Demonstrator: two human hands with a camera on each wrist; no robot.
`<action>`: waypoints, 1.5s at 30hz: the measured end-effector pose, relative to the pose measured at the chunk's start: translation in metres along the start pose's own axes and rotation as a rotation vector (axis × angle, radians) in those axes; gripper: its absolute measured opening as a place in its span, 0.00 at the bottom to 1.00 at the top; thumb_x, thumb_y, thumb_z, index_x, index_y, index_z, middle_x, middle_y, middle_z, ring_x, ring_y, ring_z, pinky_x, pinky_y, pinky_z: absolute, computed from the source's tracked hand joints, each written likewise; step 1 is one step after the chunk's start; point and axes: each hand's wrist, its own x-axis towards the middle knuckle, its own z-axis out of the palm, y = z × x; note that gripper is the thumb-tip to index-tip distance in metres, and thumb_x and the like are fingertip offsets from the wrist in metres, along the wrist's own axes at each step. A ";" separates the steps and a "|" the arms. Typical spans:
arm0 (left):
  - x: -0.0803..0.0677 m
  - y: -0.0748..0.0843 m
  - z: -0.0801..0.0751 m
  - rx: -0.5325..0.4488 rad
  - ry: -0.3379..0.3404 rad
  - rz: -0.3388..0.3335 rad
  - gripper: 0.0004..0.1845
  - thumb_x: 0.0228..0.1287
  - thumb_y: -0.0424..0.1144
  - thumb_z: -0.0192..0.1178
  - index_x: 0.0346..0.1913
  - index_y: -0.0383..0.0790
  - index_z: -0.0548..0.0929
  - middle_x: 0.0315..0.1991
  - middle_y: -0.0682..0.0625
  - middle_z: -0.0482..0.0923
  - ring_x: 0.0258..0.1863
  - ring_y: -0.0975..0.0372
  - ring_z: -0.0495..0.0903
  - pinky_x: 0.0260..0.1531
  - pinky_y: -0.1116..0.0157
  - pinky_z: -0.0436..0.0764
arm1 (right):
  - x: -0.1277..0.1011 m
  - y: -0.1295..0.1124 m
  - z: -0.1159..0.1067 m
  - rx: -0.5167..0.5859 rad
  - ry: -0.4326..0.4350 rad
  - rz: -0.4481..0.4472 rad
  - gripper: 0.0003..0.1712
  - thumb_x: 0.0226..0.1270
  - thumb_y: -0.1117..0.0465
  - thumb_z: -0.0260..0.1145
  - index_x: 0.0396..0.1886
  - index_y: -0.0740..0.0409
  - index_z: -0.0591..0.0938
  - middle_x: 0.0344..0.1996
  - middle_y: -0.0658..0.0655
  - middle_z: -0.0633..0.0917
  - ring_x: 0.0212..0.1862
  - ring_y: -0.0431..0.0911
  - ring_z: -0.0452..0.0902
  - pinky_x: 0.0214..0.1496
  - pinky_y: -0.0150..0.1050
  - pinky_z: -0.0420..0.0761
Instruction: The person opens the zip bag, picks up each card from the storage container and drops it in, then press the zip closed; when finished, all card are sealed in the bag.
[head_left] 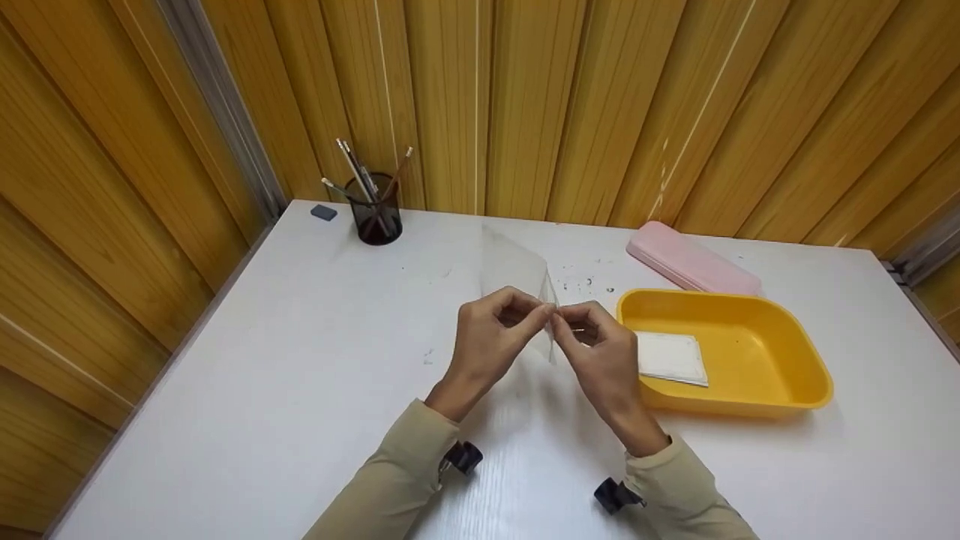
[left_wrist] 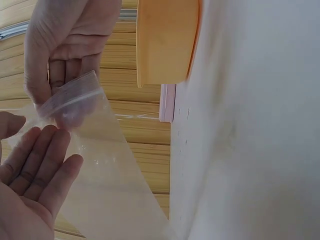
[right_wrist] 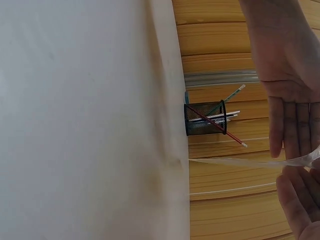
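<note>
A clear zip-lock bag [head_left: 511, 262] is held up above the white table, near its middle. My left hand [head_left: 489, 330] pinches the bag's top edge between thumb and fingers. Right beside it, my right hand [head_left: 600, 352] pinches the same edge, the fingertips of both hands nearly meeting. The left wrist view shows the zip strip of the bag [left_wrist: 115, 165] close to the fingers, and its body hanging down. I see nothing inside the bag. From the right wrist view the bag [right_wrist: 240, 162] appears edge-on, as a thin strip.
A yellow tray [head_left: 757, 352] with white cards [head_left: 670, 358] in it stands to the right. Behind it lies a pink case [head_left: 694, 259]. At the back left are a black mesh cup [head_left: 377, 217] of pencils and a dark eraser [head_left: 324, 213]. Wood-patterned walls [head_left: 525, 112] border the table.
</note>
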 end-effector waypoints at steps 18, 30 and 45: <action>0.000 0.009 -0.001 0.130 0.040 -0.025 0.08 0.59 0.24 0.68 0.29 0.37 0.80 0.26 0.48 0.87 0.24 0.64 0.87 0.27 0.69 0.84 | 0.002 0.001 -0.004 -0.062 0.100 -0.020 0.02 0.68 0.73 0.72 0.39 0.67 0.86 0.31 0.56 0.89 0.30 0.42 0.86 0.35 0.29 0.85; -0.001 0.009 0.001 0.138 0.100 0.012 0.06 0.63 0.24 0.70 0.40 0.34 0.85 0.30 0.47 0.88 0.28 0.63 0.88 0.32 0.69 0.85 | 0.000 0.001 0.000 -0.184 0.103 -0.157 0.06 0.63 0.77 0.72 0.36 0.66 0.86 0.28 0.54 0.89 0.28 0.45 0.85 0.37 0.25 0.83; 0.001 0.006 -0.004 0.155 0.059 0.103 0.07 0.62 0.23 0.72 0.39 0.32 0.85 0.32 0.46 0.87 0.30 0.60 0.87 0.33 0.69 0.86 | 0.006 0.005 -0.009 -0.244 0.119 -0.208 0.08 0.59 0.79 0.72 0.31 0.66 0.83 0.25 0.55 0.87 0.26 0.49 0.85 0.35 0.24 0.82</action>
